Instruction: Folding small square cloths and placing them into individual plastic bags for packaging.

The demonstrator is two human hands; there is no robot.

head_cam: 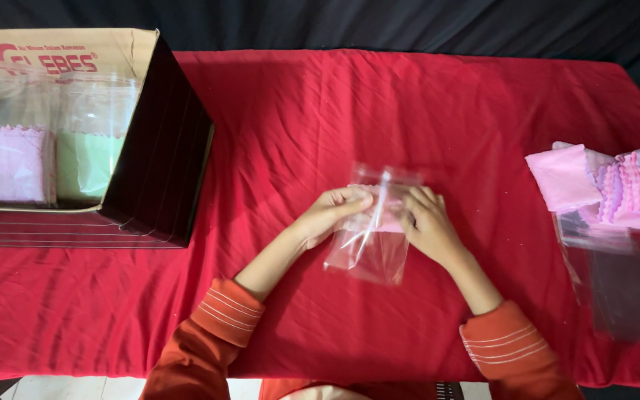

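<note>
A clear plastic bag (pixel 370 255) lies in the middle of the red cloth (pixel 298 118), with a folded pink cloth (pixel 387 218) partly inside it near its far end. My left hand (pixel 335 210) grips the bag's left side at the pink cloth. At the right side, my right hand (pixel 425 222) pinches the same bag and cloth. Both hands sit close together, fingers curled over the plastic.
An open cardboard box (pixel 158 148) at the left holds bagged pink and green cloths (pixel 5 163). A pile of pink and lilac cloths (pixel 601 185) lies at the right, with a stack of clear bags (pixel 624 281) in front of it.
</note>
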